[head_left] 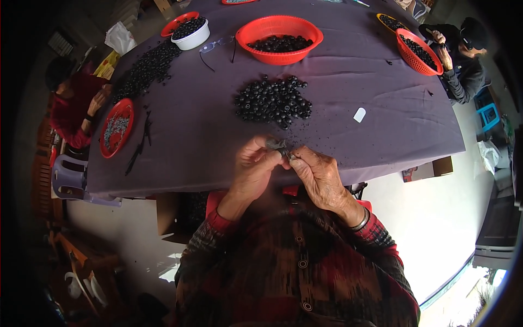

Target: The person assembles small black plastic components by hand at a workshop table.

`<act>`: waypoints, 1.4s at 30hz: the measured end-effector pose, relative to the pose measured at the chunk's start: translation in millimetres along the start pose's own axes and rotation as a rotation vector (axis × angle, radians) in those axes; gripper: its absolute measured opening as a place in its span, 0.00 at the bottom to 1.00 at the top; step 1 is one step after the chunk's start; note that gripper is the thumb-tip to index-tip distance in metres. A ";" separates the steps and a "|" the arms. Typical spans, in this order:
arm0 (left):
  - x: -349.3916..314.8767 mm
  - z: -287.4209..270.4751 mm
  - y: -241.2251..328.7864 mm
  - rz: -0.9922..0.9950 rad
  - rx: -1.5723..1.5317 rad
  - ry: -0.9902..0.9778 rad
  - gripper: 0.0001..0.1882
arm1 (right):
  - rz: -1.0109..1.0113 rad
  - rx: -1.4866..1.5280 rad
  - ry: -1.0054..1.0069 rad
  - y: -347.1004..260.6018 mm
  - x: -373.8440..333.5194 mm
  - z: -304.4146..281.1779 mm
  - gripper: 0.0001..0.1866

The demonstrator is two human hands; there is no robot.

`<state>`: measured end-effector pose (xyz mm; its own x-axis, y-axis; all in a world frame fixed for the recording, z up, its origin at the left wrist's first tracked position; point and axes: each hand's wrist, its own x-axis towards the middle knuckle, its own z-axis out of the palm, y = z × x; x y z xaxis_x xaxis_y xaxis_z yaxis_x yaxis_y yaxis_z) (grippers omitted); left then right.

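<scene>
"Looking down, what do we have in our left hand [257, 164]?"

"We have its thumb and fingers pinched narrow around a small grey-black piece [277, 145], just on our side of the heap of round black beads [272, 101]. It is too blurred for us to say what it is."

"And our right hand [320, 173]?"

"We have its thumb and forefinger pressed together at the lower right end of that same piece, so both our hands hold it. A metal bracelet [362, 220] circles our right wrist."

"What lies about us on the purple-grey cloth [381, 49]?"

"Beyond the heap we see a red basket [279, 57] with more beads in it, and some glasses [208, 47] just to its left. Farther left stands a white bowl [193, 39], beside a wide spread of loose beads [143, 71]. Nearer us on that side is a red plate [124, 144] of small grey bits. Right of the heap lies a white tag [359, 114]."

"Who sits with us?"

"We see one person [71, 111] at the left, and another [466, 73] at the right, beside a second red basket [430, 69]."
</scene>
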<state>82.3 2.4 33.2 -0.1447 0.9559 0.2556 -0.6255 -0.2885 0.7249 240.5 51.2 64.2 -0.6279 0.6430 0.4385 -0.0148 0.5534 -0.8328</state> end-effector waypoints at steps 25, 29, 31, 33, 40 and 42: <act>2.3 2.4 -18.3 -0.106 -0.113 0.081 0.11 | -0.076 -0.063 0.123 1.9 6.6 -7.9 0.16; -1.0 10.0 -22.7 -0.184 -0.173 0.150 0.06 | -0.192 -0.408 0.246 17.9 -2.9 10.5 0.18; -4.1 2.6 -28.7 -0.182 -0.202 0.134 0.04 | -0.210 -0.412 0.266 23.0 -2.9 14.1 0.18; -5.9 -0.2 -29.7 -0.323 -0.261 0.231 0.02 | -0.223 -0.419 0.285 28.4 -5.6 15.7 0.18; -9.0 -8.6 -31.6 -0.279 -0.316 0.235 0.02 | -0.213 -0.519 0.272 31.7 -9.5 27.2 0.16; -5.2 -13.9 -30.2 -0.242 -0.196 0.347 0.02 | -0.137 -0.539 0.244 30.7 -10.1 28.9 0.14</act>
<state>91.4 6.8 1.1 -0.2038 0.9659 -0.1598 -0.8014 -0.0708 0.5939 223.9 46.4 24.5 -0.4505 0.6143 0.6478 0.3529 0.7890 -0.5029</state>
